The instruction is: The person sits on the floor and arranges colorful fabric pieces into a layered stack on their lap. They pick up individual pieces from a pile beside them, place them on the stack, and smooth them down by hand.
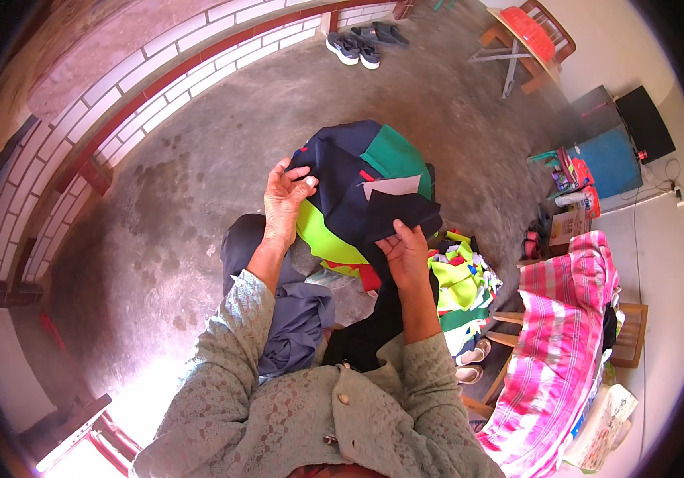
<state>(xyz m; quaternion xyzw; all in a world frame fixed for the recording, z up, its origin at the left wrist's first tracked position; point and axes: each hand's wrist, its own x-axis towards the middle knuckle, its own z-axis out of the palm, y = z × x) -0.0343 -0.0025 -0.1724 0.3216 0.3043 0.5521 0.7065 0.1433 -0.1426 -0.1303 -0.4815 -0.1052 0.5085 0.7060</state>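
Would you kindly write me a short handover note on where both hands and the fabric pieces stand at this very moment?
Left hand: gripping the left edge of the bundle of fabric pieces, thumb on top.
Right hand: pinching a dark cloth piece at the bundle's lower right edge.
The bundle, navy, green and neon yellow, is held up over the lap.
A pile of bright cloth scraps lies on the floor to the person's right, beside a pink striped sack.
Done: several pieces are gathered in the bundle.
Left: the scraps on the floor are untouched; whether the bundle is in order cannot be told.
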